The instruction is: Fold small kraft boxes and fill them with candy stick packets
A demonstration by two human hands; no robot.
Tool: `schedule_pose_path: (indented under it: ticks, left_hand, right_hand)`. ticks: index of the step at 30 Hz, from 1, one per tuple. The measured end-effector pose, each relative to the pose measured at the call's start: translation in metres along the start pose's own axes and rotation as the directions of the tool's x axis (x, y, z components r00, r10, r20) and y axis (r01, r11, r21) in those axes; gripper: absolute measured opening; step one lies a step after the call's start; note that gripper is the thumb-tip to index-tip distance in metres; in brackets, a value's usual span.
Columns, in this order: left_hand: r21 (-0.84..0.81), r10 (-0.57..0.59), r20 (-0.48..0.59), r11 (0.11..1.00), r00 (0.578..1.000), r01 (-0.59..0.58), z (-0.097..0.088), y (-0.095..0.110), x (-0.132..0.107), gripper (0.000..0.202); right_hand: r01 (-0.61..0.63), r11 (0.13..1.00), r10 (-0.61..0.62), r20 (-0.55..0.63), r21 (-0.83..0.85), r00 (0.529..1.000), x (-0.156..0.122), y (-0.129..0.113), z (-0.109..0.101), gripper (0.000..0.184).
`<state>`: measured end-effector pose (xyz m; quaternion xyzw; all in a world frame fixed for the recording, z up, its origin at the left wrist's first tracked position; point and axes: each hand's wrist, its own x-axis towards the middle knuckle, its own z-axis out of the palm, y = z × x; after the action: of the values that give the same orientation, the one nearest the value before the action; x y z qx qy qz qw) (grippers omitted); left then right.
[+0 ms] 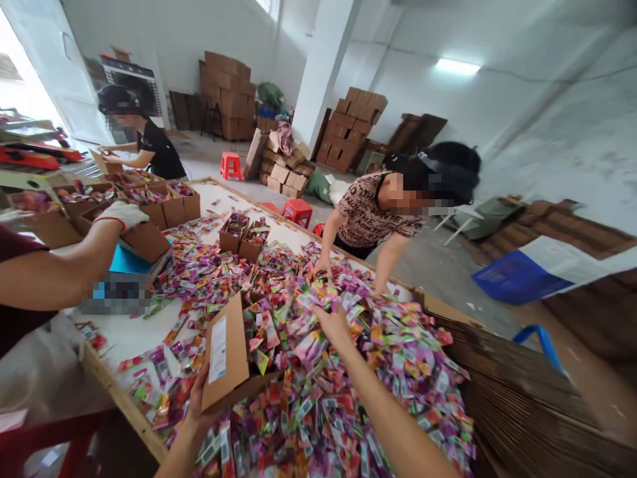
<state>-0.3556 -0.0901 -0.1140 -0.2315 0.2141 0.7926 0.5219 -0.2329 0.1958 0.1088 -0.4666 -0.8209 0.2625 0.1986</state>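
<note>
My left hand (pixel 198 393) grips a brown cardboard box (pixel 226 385) from its left side and underneath. The box is tilted, its opening facing right, with a white label on the near flap and small colourful packets (pixel 266 332) inside. To its right, my right hand (pixel 332 326) reaches over a large heap of shiny packets (pixel 338 405) in purple, pink, green and orange. Its fingers are partly closed around a few packets (pixel 309 302), which look smeared by motion. What exactly is inside the packets does not show.
Across the table a co-worker (pixel 378 212) has both hands in the heap. At left, another person's gloved hand (pixel 122 216) holds a box over a blue-topped scale (pixel 128 260). Two filled boxes (pixel 243 242) stand mid-table. Flattened cardboard (pixel 517 385) is stacked at right.
</note>
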Motion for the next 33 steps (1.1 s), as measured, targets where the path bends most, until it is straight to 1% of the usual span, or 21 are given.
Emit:
schedule_pose_path:
  ticks: [1,2,3,4,6,7,10,11,13,14,16,18,20,21,23,25,27,28,30,32,33]
  left_hand:
    - [0.025,0.03,-0.008,0.999,1.0,-0.029,0.008,-0.005,0.002,0.045]
    - [0.046,0.053,-0.013,0.998,0.998,-0.053,0.015,-0.009,0.004,0.046]
    - [0.062,0.062,-0.017,0.996,0.998,-0.061,0.021,-0.013,0.005,0.048]
    - [0.068,0.058,-0.02,0.996,0.998,-0.057,0.026,-0.016,0.006,0.05]
    - [0.063,0.04,-0.029,0.997,0.999,-0.038,0.03,-0.02,0.007,0.055]
    - [0.058,0.033,-0.041,0.998,0.999,-0.031,0.031,-0.02,0.007,0.058]
    - [0.052,0.01,-0.063,0.999,0.998,-0.007,0.03,-0.018,0.006,0.065]
    - [0.058,-0.007,-0.062,0.998,0.998,0.011,0.03,-0.016,0.006,0.066]
    - [0.048,-0.039,-0.044,0.998,0.998,0.041,0.029,-0.013,0.007,0.064]
    - [0.025,-0.052,-0.027,0.998,0.998,0.053,0.028,-0.012,0.008,0.062]
    - [-0.048,-0.061,0.012,0.997,0.998,0.062,0.021,-0.009,0.012,0.058]
    - [-0.099,-0.061,0.049,0.993,0.997,0.065,0.009,-0.005,0.015,0.058]
    - [-0.107,-0.047,0.061,0.993,0.997,0.053,-0.008,0.001,0.016,0.06]
    - [-0.103,-0.04,0.061,0.994,0.997,0.046,-0.017,0.004,0.015,0.061]
    - [-0.102,-0.015,0.061,0.995,0.998,0.021,-0.031,0.012,0.012,0.061]
    - [-0.091,0.024,0.032,0.996,0.999,-0.021,-0.036,0.019,0.006,0.061]
    - [-0.066,0.08,-0.025,0.994,0.996,-0.082,-0.031,0.023,-0.001,0.06]
    - [-0.048,0.103,-0.046,0.993,0.994,-0.105,-0.025,0.025,-0.005,0.059]
    - [-0.007,0.113,-0.046,0.993,0.992,-0.114,-0.01,0.028,-0.011,0.051]
    - [0.043,0.085,-0.032,0.996,0.996,-0.083,0.002,0.037,-0.016,0.035]
    - [0.069,0.068,-0.035,0.995,0.997,-0.066,0.005,0.045,-0.019,0.031]
  right_hand:
    - [0.062,0.998,-0.062,0.007,0.024,0.998,-0.01,-0.016,0.003,0.041]
    - [0.147,0.989,-0.146,0.05,-0.01,0.988,-0.02,-0.031,0.009,0.044]
    - [0.246,0.965,-0.232,0.133,-0.095,0.964,-0.03,-0.043,0.016,0.05]
    - [0.343,0.919,-0.297,0.231,-0.192,0.926,-0.039,-0.052,0.023,0.057]
    - [0.503,0.799,-0.36,0.407,-0.33,0.839,-0.053,-0.059,0.033,0.067]
    - [0.569,0.74,-0.38,0.475,-0.359,0.794,-0.058,-0.059,0.037,0.063]
    - [0.74,0.568,-0.432,0.636,-0.36,0.64,-0.07,-0.053,0.042,0.033]
    - [0.771,0.527,-0.424,0.676,-0.357,0.603,-0.073,-0.053,0.043,0.027]
    - [0.786,0.508,-0.383,0.724,-0.353,0.573,-0.074,-0.055,0.044,0.024]
    - [0.781,0.522,-0.372,0.733,-0.341,0.569,-0.073,-0.059,0.043,0.024]
    - [0.756,0.593,-0.392,0.721,-0.277,0.572,-0.066,-0.068,0.036,0.031]
    - [0.693,0.7,-0.431,0.671,-0.174,0.603,-0.054,-0.074,0.019,0.046]
    - [0.591,0.791,-0.394,0.611,-0.155,0.687,-0.039,-0.075,-0.006,0.055]
    - [0.534,0.818,-0.334,0.581,-0.213,0.742,-0.032,-0.073,-0.019,0.057]
    - [0.415,0.813,-0.173,0.511,-0.409,0.842,-0.021,-0.066,-0.038,0.059]
    - [0.322,0.782,-0.058,0.452,-0.534,0.89,-0.018,-0.058,-0.038,0.061]
    - [0.259,0.835,-0.031,0.429,-0.485,0.903,-0.023,-0.052,-0.014,0.064]
    - [0.236,0.893,-0.052,0.433,-0.383,0.9,-0.029,-0.051,0.006,0.067]
    - [0.169,0.984,-0.125,0.442,-0.062,0.888,-0.042,-0.054,0.056,0.071]
    - [0.108,0.969,-0.202,0.459,0.222,0.865,-0.054,-0.06,0.11,0.061]
    - [0.092,0.95,-0.228,0.464,0.299,0.856,-0.06,-0.064,0.135,0.052]
